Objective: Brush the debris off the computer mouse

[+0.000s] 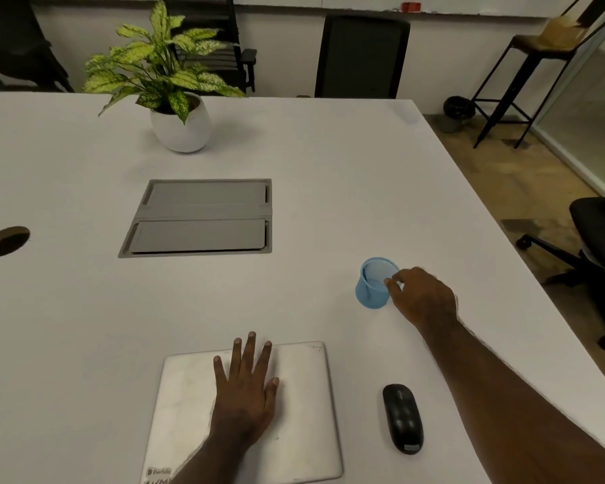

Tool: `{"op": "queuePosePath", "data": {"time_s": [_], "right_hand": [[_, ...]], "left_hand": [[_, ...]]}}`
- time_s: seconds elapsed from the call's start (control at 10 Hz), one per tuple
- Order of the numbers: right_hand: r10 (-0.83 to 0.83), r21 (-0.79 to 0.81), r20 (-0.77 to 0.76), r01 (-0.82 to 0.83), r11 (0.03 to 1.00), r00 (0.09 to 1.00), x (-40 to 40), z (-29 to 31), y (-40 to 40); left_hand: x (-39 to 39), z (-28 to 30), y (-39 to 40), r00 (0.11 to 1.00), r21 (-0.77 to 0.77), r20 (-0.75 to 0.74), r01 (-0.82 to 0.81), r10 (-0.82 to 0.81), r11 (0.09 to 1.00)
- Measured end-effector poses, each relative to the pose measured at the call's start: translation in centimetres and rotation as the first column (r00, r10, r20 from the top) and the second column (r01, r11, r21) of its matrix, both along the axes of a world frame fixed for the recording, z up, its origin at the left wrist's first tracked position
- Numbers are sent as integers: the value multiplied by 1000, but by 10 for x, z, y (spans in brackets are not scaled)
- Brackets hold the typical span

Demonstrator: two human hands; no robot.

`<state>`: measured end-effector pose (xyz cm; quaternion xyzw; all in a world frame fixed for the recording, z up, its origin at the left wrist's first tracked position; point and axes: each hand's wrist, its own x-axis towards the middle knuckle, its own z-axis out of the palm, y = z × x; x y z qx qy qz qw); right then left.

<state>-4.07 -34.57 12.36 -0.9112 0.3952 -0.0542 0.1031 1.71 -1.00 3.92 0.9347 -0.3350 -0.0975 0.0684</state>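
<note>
A black computer mouse point(402, 418) lies on the white table point(84, 309) near its front edge, right of a closed silver laptop point(304, 413). My left hand point(247, 389) rests flat on the laptop lid with fingers spread, holding nothing. Farther out, my right hand point(421, 296) reaches to a blue cup point(374, 284) standing upright; thumb and fingers touch its rim on the right side. A thin blue stick leans inside the cup. No brush head shows. The mouse lies apart from both hands.
A potted plant point(179, 120) in a white pot stands at the back. A grey cable hatch point(200, 218) sits in the table's middle, a round cable hole point(6, 241) at the left. The table's right edge runs diagonally; office chairs point(601, 239) stand beyond it.
</note>
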Motion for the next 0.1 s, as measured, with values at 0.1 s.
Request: {"op": "queuePosePath", "data": {"time_s": [0.1], "right_hand": [[14,-12,119,-12,1000,993,-20,8,11]], "left_hand": [[0,17,2,999,-96,48,-20,25,995]]}}
